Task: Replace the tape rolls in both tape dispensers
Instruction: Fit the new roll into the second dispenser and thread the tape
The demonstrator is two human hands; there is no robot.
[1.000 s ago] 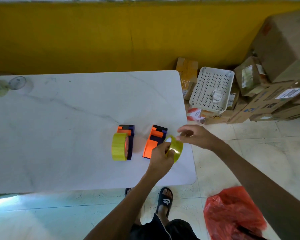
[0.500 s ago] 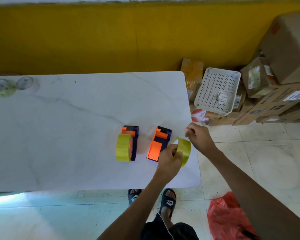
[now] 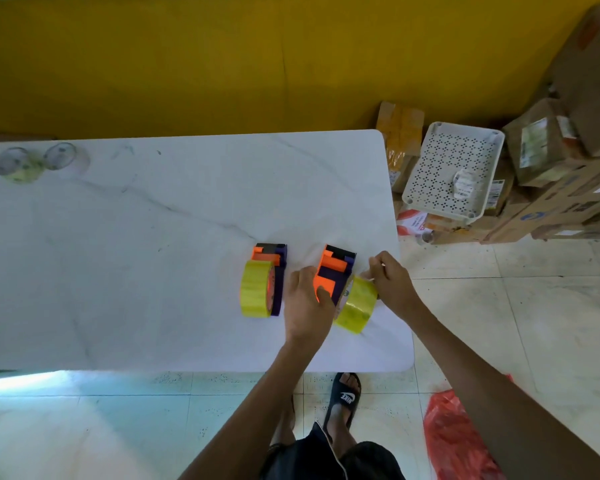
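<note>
Two orange-and-purple tape dispensers lie on the white marble table (image 3: 153, 271). The left dispenser (image 3: 274, 258) carries a yellow tape roll (image 3: 255, 294). My left hand (image 3: 305, 306) grips the right dispenser (image 3: 335, 271) at its near end. A second yellow roll (image 3: 355, 308) rests against that dispenser's right side, partly on the table. My right hand (image 3: 392, 282) touches the roll's far side and pinches what looks like its loose end between thumb and forefinger.
Two nearly empty clear tape rolls (image 3: 32, 162) sit at the table's far left. Right of the table stand a white perforated basket (image 3: 454, 171) and stacked cardboard boxes (image 3: 551, 174). A red plastic bag (image 3: 461, 441) lies on the tiled floor by my sandalled feet.
My left hand let go of the yellow roll and moved left onto the right dispenser. The roll came down beside the dispenser, and my right hand followed it.
</note>
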